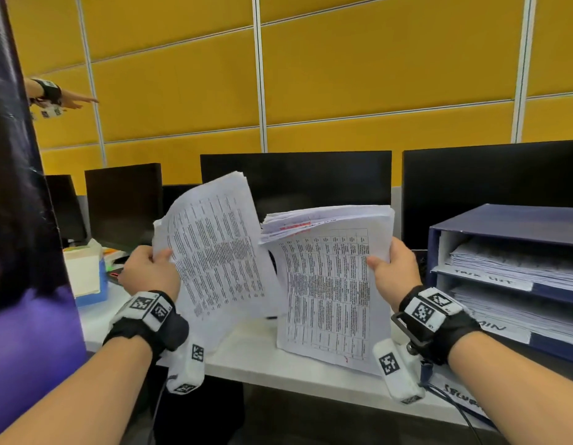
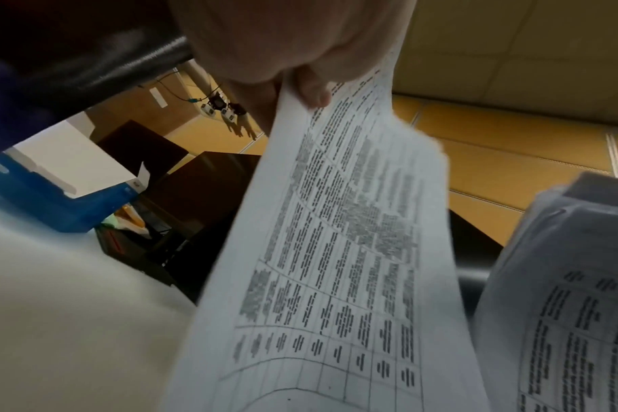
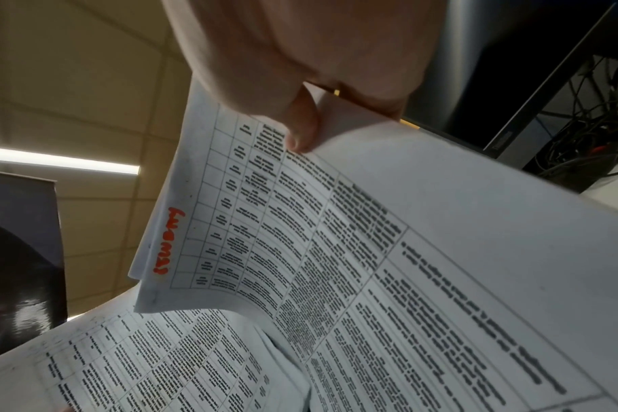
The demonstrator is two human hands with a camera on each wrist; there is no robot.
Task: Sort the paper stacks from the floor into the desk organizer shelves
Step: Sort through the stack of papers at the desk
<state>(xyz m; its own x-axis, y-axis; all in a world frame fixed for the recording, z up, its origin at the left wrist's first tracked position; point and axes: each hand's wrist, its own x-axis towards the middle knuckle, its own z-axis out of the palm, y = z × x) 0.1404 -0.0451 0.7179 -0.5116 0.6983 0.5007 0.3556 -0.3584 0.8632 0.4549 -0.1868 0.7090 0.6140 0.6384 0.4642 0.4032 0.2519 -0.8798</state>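
Observation:
My left hand (image 1: 150,268) grips a thin bundle of printed table sheets (image 1: 214,245) by its left edge, tilted upright above the white desk (image 1: 246,354). The thumb (image 2: 311,89) lies on the front of these left sheets (image 2: 335,264). My right hand (image 1: 394,268) grips a thicker paper stack (image 1: 330,284) by its right edge, its upper pages fanned with red marks. On the right stack's front sheet (image 3: 335,237), red handwriting shows near the thumb (image 3: 300,128). The dark blue desk organizer (image 1: 503,226) stands at the right, papers lying on its labelled shelves.
Three black monitors (image 1: 295,178) line the back of the desk before a yellow panelled wall. A blue-and-white box (image 1: 86,274) sits at the left. Another person's hand (image 1: 70,97) reaches in at upper left. A dark chair back (image 1: 22,220) fills the left edge.

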